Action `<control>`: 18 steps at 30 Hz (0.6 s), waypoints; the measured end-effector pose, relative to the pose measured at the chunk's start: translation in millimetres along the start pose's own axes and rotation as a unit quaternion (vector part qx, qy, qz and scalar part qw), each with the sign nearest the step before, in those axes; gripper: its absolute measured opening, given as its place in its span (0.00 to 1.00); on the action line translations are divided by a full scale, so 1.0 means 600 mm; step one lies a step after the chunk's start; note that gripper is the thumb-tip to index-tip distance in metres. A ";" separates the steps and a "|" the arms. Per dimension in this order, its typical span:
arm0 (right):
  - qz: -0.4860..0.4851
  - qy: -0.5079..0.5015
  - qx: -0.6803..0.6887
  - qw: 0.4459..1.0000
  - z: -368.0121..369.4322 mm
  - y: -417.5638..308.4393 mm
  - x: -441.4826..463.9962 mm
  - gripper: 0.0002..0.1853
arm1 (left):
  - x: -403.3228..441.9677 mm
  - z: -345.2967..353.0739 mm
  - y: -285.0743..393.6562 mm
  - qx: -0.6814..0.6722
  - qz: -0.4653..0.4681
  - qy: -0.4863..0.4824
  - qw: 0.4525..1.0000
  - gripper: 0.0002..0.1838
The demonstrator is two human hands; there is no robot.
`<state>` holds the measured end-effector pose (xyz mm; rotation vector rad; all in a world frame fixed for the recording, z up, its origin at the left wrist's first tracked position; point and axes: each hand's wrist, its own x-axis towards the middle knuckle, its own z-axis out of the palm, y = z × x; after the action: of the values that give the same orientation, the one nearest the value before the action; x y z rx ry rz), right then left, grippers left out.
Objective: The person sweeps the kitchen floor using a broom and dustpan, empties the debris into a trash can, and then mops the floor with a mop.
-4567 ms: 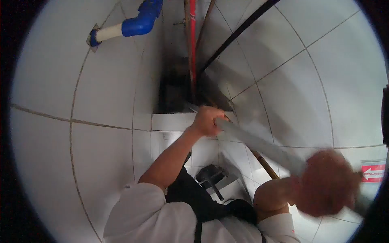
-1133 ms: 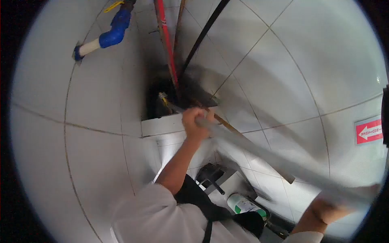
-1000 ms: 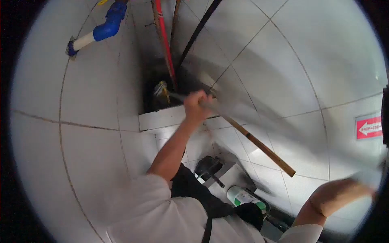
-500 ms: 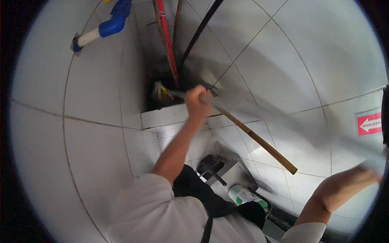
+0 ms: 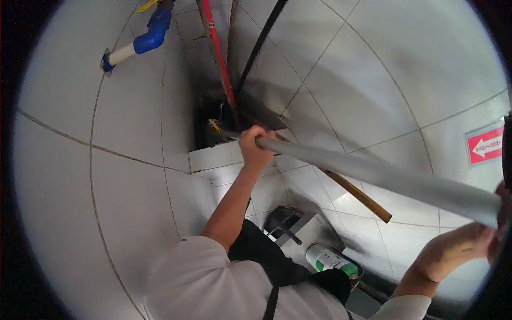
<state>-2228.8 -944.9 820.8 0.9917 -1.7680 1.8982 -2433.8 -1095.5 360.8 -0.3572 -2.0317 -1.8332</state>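
My left hand [image 5: 256,148] is wrapped round the lower part of a long grey pole [image 5: 384,176]. Near the right edge, my right hand [image 5: 482,240] grips the pole's upper end; some of its fingers are hidden by the dark border. The pole slants down to the left into a dark, tiled-edge basin [image 5: 213,157], where a yellow fitting [image 5: 215,126] shows at its lower end. Whatever is attached below that fitting is hard to make out in the dark.
Red [image 5: 217,48] and black [image 5: 261,45] poles stand in the corner. A bamboo stick [image 5: 360,196] leans below the grey pole. A blue pipe elbow [image 5: 151,38] juts from the left wall. Low down are a green-and-white container [image 5: 330,261] and a black-handled object [image 5: 285,224]. A red arrow sign [image 5: 485,144] hangs right.
Compared with half a second ago, the grey pole is sharper and my left hand sits slightly lower. Both hands still hold the pole. The view has shifted a little.
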 end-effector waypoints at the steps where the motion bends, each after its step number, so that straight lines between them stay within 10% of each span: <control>1: -0.006 0.015 -0.010 1.000 0.008 -0.006 -0.008 0.17 | -0.005 -0.004 0.003 0.000 0.016 0.031 0.999 0.15; 6: -0.060 0.100 -0.091 0.989 0.072 -0.087 -0.037 0.18 | -0.050 -0.003 -0.156 0.097 -0.007 0.124 0.988 0.17; 13: -0.120 0.255 -0.201 0.938 0.086 -0.256 -0.136 0.18 | -0.038 -0.012 -0.032 0.072 0.113 -0.012 0.991 0.19; 16: -0.353 0.282 0.144 0.880 0.134 -0.282 -0.138 0.17 | -0.025 -0.024 0.040 0.058 0.165 -0.048 0.983 0.18; 18: -0.154 0.263 -0.208 0.930 0.137 -0.361 -0.200 0.16 | -0.026 -0.035 0.075 0.052 0.176 -0.060 0.981 0.17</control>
<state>-1978.1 -968.4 889.2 0.5021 -1.4936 1.3461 -2398.3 -1109.9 396.0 -0.7597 -1.9795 -1.5180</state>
